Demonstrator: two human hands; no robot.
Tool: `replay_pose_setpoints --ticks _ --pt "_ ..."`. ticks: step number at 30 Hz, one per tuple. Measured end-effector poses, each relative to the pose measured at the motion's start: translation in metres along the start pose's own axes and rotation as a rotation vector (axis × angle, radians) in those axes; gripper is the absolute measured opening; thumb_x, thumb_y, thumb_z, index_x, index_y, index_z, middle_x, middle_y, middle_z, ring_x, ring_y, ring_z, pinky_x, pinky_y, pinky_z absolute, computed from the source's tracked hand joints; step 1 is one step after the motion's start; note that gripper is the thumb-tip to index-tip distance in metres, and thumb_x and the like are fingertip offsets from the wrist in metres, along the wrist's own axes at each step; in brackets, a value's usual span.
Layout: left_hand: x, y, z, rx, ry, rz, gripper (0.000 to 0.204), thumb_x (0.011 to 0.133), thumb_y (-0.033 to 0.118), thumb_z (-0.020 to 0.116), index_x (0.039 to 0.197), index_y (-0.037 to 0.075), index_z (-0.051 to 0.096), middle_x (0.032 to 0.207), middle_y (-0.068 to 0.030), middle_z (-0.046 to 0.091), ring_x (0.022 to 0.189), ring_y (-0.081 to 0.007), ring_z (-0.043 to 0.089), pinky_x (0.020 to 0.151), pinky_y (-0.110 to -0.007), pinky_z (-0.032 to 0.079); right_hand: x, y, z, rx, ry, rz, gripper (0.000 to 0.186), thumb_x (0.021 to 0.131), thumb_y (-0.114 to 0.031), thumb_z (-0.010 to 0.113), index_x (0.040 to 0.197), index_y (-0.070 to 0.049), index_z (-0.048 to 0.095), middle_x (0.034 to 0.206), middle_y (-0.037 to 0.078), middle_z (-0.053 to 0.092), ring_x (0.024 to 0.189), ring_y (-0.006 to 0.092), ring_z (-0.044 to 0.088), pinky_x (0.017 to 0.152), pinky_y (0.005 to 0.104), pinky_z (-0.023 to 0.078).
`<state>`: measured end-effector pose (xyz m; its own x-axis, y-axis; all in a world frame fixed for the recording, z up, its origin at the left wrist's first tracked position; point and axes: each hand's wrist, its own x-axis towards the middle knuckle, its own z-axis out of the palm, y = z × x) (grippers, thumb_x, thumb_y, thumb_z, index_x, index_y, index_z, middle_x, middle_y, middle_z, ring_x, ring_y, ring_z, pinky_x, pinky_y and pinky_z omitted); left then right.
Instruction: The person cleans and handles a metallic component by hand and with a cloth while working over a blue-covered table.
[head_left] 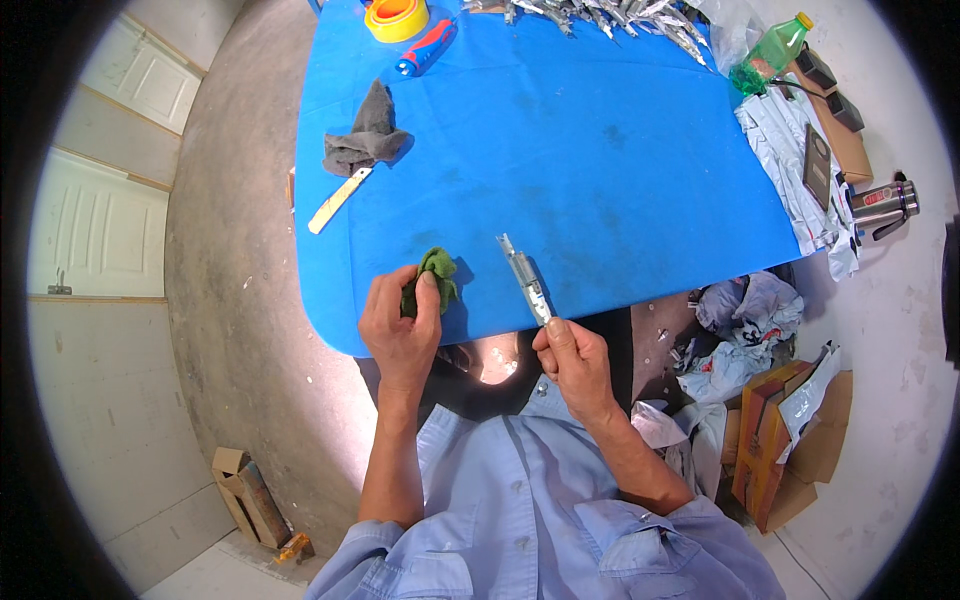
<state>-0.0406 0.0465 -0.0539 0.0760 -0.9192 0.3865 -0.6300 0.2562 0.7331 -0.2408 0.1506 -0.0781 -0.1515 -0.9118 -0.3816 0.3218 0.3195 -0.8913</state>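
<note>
My left hand (397,322) pinches a crumpled green cloth (436,272) over the near edge of the blue-covered table (560,150). To its right, my right hand (578,362) grips the lower end of a slim silvery metal part (524,277), which points up and away from me. Its exact kind I cannot make out. The cloth and the metal part are apart. Farther off on the left lies a bunched dark grey cloth (368,135), touching a yellow-handled flat tool (340,200).
At the far edge lie a yellow tape roll (396,18), a red-and-blue handled tool (427,48) and a heap of similar metal parts (630,14). A green bottle (775,50), a phone (818,165) and a steel flask (884,204) are at right. Cardboard boxes (770,440) stand below.
</note>
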Motion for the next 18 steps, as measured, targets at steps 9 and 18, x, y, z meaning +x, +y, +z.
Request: replay_pose_setpoints --ticks 9,18 --pt "0.009 0.011 -0.014 0.039 -0.099 0.021 0.019 0.094 0.01 0.08 0.11 0.001 0.075 0.098 -0.0175 0.073 0.081 -0.032 0.071 0.073 -0.038 0.056 -0.003 -0.015 0.003 -0.358 0.074 -0.172 0.038 0.11 -0.025 0.058 0.09 0.003 0.073 0.067 0.002 0.06 0.062 0.0076 0.053 0.057 0.0286 0.042" --pt "0.062 -0.032 -0.05 0.381 0.058 0.191 0.031 0.093 0.02 0.082 0.118 0.005 0.074 0.116 -0.0163 0.074 0.108 -0.0377 0.069 0.093 -0.044 0.055 -0.002 -0.041 0.0 -0.711 0.156 -0.329 0.024 0.104 -0.023 0.069 0.092 -0.002 0.071 0.066 0.012 0.066 0.056 0.0261 0.066 0.054 0.0381 0.048"
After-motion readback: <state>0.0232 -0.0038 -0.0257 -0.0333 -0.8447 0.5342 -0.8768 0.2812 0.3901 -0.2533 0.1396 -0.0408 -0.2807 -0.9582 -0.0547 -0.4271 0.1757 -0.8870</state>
